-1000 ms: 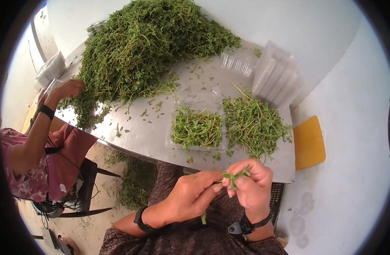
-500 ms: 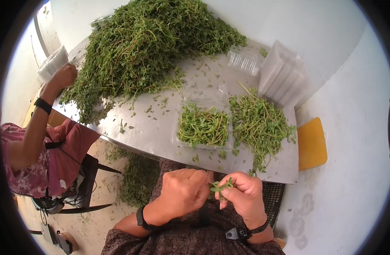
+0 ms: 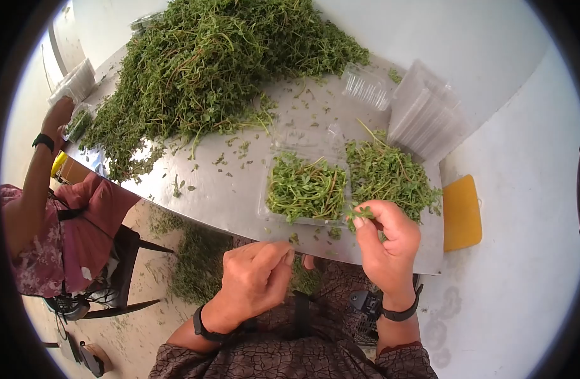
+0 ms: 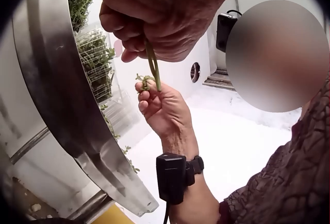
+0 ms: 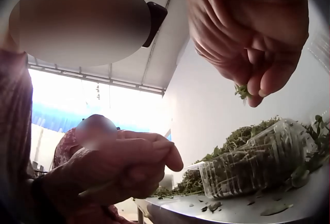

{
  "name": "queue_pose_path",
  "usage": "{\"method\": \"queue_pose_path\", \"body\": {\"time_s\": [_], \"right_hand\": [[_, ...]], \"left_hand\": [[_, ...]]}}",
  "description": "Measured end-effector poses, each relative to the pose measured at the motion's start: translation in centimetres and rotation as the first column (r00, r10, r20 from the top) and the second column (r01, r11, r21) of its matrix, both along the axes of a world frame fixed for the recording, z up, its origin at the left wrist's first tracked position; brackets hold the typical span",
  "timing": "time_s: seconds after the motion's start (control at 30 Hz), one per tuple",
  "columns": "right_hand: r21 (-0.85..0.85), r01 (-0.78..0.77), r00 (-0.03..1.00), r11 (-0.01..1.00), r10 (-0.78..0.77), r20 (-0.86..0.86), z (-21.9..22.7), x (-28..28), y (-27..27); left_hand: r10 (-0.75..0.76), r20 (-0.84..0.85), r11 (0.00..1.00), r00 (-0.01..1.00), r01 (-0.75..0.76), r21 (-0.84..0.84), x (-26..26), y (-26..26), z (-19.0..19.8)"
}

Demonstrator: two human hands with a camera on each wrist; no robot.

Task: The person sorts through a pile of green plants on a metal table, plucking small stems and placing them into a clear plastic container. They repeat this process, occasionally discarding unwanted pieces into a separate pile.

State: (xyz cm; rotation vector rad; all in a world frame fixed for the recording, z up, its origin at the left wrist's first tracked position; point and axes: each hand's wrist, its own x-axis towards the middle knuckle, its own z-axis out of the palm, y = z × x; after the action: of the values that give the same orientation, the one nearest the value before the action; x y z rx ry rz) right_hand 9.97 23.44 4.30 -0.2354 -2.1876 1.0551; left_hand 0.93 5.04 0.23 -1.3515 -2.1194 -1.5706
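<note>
My right hand [image 3: 391,243] pinches a small leafy green sprig [image 3: 360,215] between thumb and fingers, at the front corner of a clear plastic box [image 3: 262,208] filled with cut greens [image 3: 305,186]. In the right wrist view the sprig [image 5: 241,91] pokes out below the fingertips. My left hand [image 3: 255,278] is curled, back upward, in front of the table edge. Green stems [image 4: 153,69] stick out of its grip in the left wrist view. Right of the box lies a loose heap of the same greens [image 3: 391,177].
A big mound of greens [image 3: 226,69] covers the back of the metal table [image 3: 207,192]. Stacked clear containers [image 3: 429,114] stand at back right, an open lid [image 3: 366,87] beside them. Another person's arm [image 3: 34,158] reaches in at left. Greens [image 3: 198,262] also lie below the table.
My hands, together before, have separated: the right moved up and right to the box with the sprig, the left stayed low. The other person's hand moved left, to a filled container.
</note>
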Motion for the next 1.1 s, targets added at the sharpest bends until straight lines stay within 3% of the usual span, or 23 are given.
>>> {"method": "queue_pose_path", "body": {"time_s": [0.03, 0.07, 0.13, 0.23, 0.37, 0.57, 0.73, 0.97, 1.1], "right_hand": [[0.132, 0.005, 1.0, 0.991, -0.002, -0.024, -0.2, -0.4, 0.2], [0.133, 0.004, 1.0, 0.991, -0.001, -0.021, -0.3, -0.7, 0.3], [0.297, 0.021, 1.0, 0.955, -0.026, 0.014, -0.3, -1.4, 0.4], [0.358, -0.005, 0.998, 0.934, -0.021, 0.067, -0.3, -2.0, 0.2], [0.414, 0.017, 0.997, 0.91, -0.046, 0.06, -0.7, -2.2, 0.2], [0.331, 0.084, 0.992, 0.94, -0.109, 0.058, -0.3, -1.2, 0.3], [0.464, 0.044, 0.998, 0.885, -0.06, 0.019, -0.2, -0.4, 0.6], [0.524, 0.047, 0.998, 0.851, -0.064, 0.015, -0.2, -0.9, 0.0], [0.636, -0.065, 0.995, 0.769, -0.001, 0.103, -0.6, -1.2, 0.0]], "left_hand": [[0.001, 0.004, 1.0, 1.0, -0.001, 0.0, -0.1, -0.1, 0.0], [-0.004, 0.004, 1.0, 1.0, 0.004, -0.013, -0.1, -0.2, 0.1], [-0.007, 0.007, 1.0, 1.0, 0.008, -0.024, -0.3, -0.3, 0.0], [-0.026, 0.001, 0.999, 1.0, 0.026, -0.024, -0.4, -0.4, -0.5], [-0.04, 0.008, 0.999, 0.999, 0.04, -0.018, -0.4, -0.3, -0.7], [-0.042, 0.007, 0.999, 0.999, 0.042, -0.031, -0.3, -0.5, -1.0], [-0.04, -0.004, 0.999, 0.999, 0.04, 0.003, -0.3, -0.5, -1.2], [-0.049, 0.005, 0.998, 0.999, 0.049, -0.033, -0.2, -0.6, -1.4], [-0.054, 0.012, 0.998, 0.998, 0.054, -0.025, -0.2, -0.5, -1.4]]}}
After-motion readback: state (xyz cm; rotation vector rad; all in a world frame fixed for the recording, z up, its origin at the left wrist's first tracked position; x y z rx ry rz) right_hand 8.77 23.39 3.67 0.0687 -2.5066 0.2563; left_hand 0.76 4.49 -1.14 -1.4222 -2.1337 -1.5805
